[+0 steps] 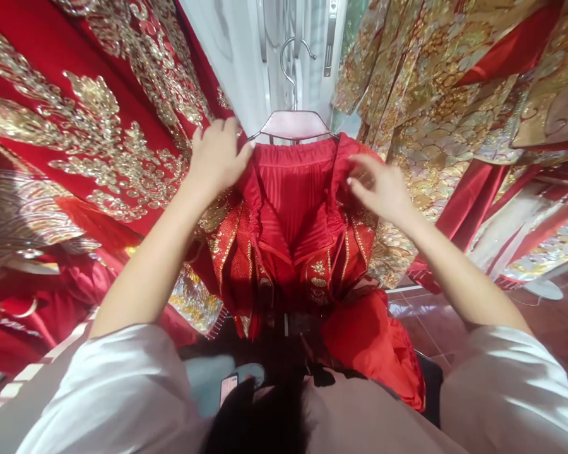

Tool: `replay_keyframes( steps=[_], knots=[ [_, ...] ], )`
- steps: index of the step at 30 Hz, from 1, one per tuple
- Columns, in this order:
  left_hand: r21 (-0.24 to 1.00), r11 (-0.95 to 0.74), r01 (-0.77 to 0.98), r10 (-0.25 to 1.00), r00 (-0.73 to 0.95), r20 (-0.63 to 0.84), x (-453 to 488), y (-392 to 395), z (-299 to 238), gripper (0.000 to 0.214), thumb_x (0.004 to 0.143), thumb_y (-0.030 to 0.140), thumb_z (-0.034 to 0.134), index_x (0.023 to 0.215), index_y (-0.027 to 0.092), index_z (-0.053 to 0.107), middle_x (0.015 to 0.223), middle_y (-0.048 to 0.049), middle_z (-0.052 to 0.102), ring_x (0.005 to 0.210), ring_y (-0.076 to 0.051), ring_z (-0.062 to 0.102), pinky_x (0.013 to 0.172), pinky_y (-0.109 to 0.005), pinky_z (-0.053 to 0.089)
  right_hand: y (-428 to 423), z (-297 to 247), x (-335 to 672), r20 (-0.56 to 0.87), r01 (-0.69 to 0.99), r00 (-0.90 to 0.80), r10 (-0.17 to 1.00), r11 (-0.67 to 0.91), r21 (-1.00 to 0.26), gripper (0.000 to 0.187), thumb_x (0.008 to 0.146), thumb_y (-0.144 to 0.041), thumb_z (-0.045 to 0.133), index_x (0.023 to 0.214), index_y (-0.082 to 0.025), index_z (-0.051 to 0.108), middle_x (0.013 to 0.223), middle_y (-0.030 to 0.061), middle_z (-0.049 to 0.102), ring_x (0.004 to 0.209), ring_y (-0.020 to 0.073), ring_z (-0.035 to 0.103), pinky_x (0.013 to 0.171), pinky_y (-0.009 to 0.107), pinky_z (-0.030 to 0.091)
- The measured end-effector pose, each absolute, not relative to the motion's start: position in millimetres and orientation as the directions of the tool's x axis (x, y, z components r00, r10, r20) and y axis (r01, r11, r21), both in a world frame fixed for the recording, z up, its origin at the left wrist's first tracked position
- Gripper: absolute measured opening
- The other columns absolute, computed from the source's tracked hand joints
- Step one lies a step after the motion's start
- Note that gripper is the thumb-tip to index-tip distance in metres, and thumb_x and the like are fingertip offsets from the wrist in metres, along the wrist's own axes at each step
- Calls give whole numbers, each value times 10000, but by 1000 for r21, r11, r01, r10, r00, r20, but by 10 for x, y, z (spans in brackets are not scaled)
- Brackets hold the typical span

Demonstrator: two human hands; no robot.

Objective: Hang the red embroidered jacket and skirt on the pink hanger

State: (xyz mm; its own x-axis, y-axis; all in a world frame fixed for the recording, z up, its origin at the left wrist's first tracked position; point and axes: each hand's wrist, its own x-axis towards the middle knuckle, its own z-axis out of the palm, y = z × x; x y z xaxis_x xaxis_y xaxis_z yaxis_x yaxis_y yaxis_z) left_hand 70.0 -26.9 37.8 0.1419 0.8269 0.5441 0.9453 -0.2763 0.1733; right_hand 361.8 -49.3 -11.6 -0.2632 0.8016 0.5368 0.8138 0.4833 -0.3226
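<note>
A red skirt [293,221] with gold embroidery hangs in front of me from a pink hanger [293,124] with a metal hook. My left hand [216,157] is closed over the skirt's waistband at its left end, just below the hanger's left arm. My right hand [381,188] pinches the waistband fabric at its right end, fingers pressed together. The skirt's red lining faces me and its lower folds drop toward my lap.
Red garments with heavy gold embroidery [99,126] hang close on the left. Gold and red robes [454,94] hang on the right. A white wall with metal rails [265,38] is behind the hanger. Reddish floor tiles [426,315] show lower right.
</note>
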Motion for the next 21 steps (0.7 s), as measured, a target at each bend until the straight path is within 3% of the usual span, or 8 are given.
replay_keyframes(
  steps=[2,4,6,8,10,12,15,21],
  knots=[
    [214,-287,934,870,161,467,489,-231,283,631,895,583,318,1382,186,380,1301,-29,539,1188,-280,429,1063,-416,270,-268,44,3757,633,807,-284,720,536,-249,531,826,-372,592,1330,-235,496,1202,112,598,1169,315,504,1027,461,369],
    [206,-386,899,837,248,489,355,-134,205,639,891,613,334,1350,176,417,1247,-36,575,1114,-255,485,1024,-370,326,-9,131,3813,658,780,-344,670,594,-197,540,775,-407,659,1272,-235,533,1224,109,586,1222,325,457,1034,445,364],
    [192,-456,869,780,286,557,295,-30,158,555,897,590,378,1238,173,513,1129,-61,622,1023,-250,532,969,-358,369,224,143,3810,652,734,-393,649,648,-203,423,791,-461,636,1136,-220,596,1110,110,628,1132,315,515,983,429,401],
    [187,-479,858,744,283,605,284,45,154,375,917,526,417,981,200,591,893,-48,630,870,-230,545,881,-345,402,400,101,3784,662,691,-394,637,681,-243,329,848,-514,546,924,-203,621,910,93,645,962,281,576,908,404,436],
    [188,-494,849,718,277,638,292,86,193,343,950,430,426,691,217,501,655,1,494,680,-170,460,775,-306,400,515,43,3762,690,661,-357,629,692,-289,401,879,-562,475,730,-200,561,724,56,586,821,239,578,843,370,453],
    [213,-517,829,702,268,660,296,110,262,445,972,333,427,559,202,326,567,29,310,577,-122,310,666,-264,353,583,-1,3749,720,638,-307,622,696,-330,475,876,-601,459,619,-201,468,612,22,492,735,202,550,788,338,457],
    [297,-551,780,712,254,655,285,163,366,509,989,265,432,533,186,220,567,37,207,561,-94,207,571,-241,242,628,-13,3729,743,607,-267,614,706,-366,526,871,-619,457,565,-198,382,558,-5,386,662,160,498,724,301,450],
    [473,-561,679,781,245,574,339,305,464,496,1003,311,395,534,180,302,554,43,249,556,-74,225,529,-226,188,683,91,3631,759,593,-232,609,707,-386,531,885,-574,479,536,-201,336,542,-11,313,604,129,440,649,263,417]
  ],
)
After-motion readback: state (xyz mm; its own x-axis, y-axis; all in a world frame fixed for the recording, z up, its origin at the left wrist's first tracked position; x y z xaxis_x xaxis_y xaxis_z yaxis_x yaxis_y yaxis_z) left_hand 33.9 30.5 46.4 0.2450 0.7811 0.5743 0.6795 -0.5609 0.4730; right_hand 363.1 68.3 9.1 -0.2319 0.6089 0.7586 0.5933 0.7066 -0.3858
